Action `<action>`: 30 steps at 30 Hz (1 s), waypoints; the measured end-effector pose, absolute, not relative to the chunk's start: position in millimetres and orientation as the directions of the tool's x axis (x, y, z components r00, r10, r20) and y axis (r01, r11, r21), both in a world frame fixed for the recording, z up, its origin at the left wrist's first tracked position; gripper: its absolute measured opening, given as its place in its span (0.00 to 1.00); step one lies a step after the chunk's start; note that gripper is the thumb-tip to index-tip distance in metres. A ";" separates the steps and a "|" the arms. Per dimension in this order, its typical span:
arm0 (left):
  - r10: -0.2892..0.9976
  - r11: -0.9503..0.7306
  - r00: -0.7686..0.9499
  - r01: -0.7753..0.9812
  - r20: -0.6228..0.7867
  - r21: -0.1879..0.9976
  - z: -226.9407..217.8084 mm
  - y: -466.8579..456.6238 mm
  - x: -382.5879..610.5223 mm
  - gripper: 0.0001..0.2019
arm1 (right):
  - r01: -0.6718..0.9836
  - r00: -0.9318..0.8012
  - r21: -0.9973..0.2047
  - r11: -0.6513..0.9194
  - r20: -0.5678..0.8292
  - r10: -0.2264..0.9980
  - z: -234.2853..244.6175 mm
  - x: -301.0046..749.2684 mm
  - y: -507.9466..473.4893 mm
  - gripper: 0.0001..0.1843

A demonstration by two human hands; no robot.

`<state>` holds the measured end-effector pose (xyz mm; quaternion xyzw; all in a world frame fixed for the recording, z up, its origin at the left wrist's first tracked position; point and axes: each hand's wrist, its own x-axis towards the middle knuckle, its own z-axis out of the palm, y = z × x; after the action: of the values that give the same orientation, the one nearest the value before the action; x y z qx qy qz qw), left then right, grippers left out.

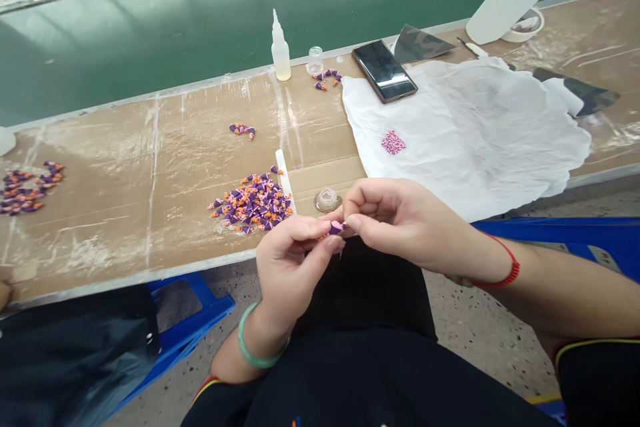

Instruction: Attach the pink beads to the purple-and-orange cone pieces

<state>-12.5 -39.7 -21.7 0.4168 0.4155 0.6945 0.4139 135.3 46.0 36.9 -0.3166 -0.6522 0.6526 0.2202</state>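
Note:
Between thumb and fingers, my left hand (295,257) pinches a small purple and pink piece (336,227). My right hand (395,217) meets it from the other side, thumb and forefinger pressed together at the piece's tip; whatever they hold there is too small to make out. Just beyond my hands sits a small clear round dish (327,199). To the left of it lies a heap of purple, orange and pink pieces (257,201), bordered by a white strip (285,180). Tiny pink bits (393,142) form a patch on the white paper sheet (465,120).
Along the far table edge stand a squeeze bottle (281,53) and a clear little cup (315,61). A phone (384,71) rests on the paper's corner. Farther right are a tape roll (525,25) and a knife (473,48). More pieces (30,188) lie far left, near another person's dark clothing (75,353).

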 end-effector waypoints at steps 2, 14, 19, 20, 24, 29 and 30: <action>0.919 -0.319 -0.311 -0.220 0.244 0.922 -21.8 -39.7 -12.1 0.11 | 0.143 -0.700 -0.990 -0.001 -0.102 0.707 38.1 135.3 45.9 0.06; 0.882 -0.366 -0.368 -0.138 0.295 0.920 -19.5 -40.0 -6.4 0.06 | 0.219 -0.716 -0.920 0.324 0.074 0.694 40.2 139.5 45.3 0.06; 0.865 -0.392 -0.375 -0.096 0.332 0.915 -20.0 -39.5 -6.8 0.08 | 0.217 -0.726 -0.852 0.476 0.185 0.663 40.9 140.2 45.8 0.06; 0.860 -0.401 -0.376 -0.079 0.346 0.912 -20.6 -39.3 -7.4 0.09 | 0.214 -0.730 -0.835 0.507 0.208 0.651 41.3 140.5 46.0 0.06; 0.846 -0.430 -0.360 -0.023 0.394 0.902 -23.2 -39.0 -10.5 0.10 | 0.190 -0.755 -0.772 0.607 0.280 0.593 43.3 141.3 46.4 0.06; 0.866 -0.416 -0.309 -0.008 0.393 0.910 -22.0 -40.8 -14.1 0.11 | 0.188 -0.793 -0.727 0.660 0.284 0.538 47.2 143.1 48.5 0.08; 0.872 -0.410 -0.296 -0.003 0.391 0.912 -21.0 -41.4 -14.7 0.11 | 0.192 -0.802 -0.725 0.661 0.273 0.531 48.2 143.7 49.2 0.08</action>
<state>-14.7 -41.4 -21.0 0.4974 0.4365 0.6764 0.3233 143.7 49.2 48.2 -0.2054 -0.8797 0.3566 0.2382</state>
